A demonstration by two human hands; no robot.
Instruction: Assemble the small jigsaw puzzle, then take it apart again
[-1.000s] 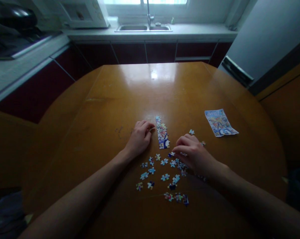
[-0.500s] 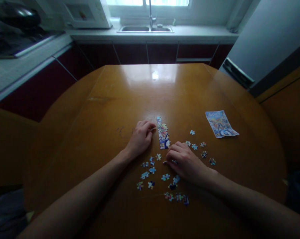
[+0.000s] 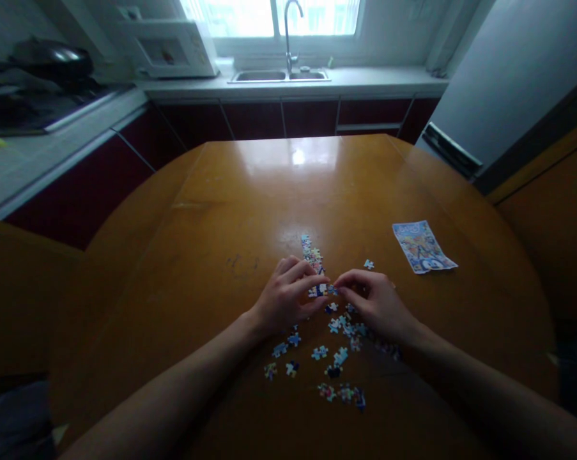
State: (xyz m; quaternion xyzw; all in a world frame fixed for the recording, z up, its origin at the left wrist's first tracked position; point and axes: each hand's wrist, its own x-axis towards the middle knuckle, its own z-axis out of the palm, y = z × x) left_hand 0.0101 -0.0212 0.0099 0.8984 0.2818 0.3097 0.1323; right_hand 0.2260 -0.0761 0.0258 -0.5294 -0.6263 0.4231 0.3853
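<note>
- Both hands have closed in on the near end of the assembled puzzle strip (image 3: pixel 313 263) since a moment ago: the left hand (image 3: pixel 284 297) has slid down from beside the strip's middle, and the right hand (image 3: pixel 375 304) has come up from the scattered pieces
- Fingertips of the two hands meet over a small puzzle piece (image 3: pixel 330 289) at the strip's near end; the right thumb and forefinger are pinched together on it, while the left fingers are curled and press on the strip's end, with nothing held
- That piece lies touching or just at the strip's lower right corner; whether it is seated there I cannot tell
- Such a piece looks thin, light, stiff card, easily bent at the tabs, so it is best taken by its edges; the joined strip would likely buckle if lifted at one end
- Loose puzzle pieces (image 3: pixel 319 352) lie scattered just below and between the wrists, and one stray piece (image 3: pixel 369 264) sits to the right of the strip
- A printed reference leaflet (image 3: pixel 423 246) lies well apart to the right
- Beyond the strip the glossy wooden table (image 3: pixel 278 191) offers open room; its rounded edge is far from the work
</note>
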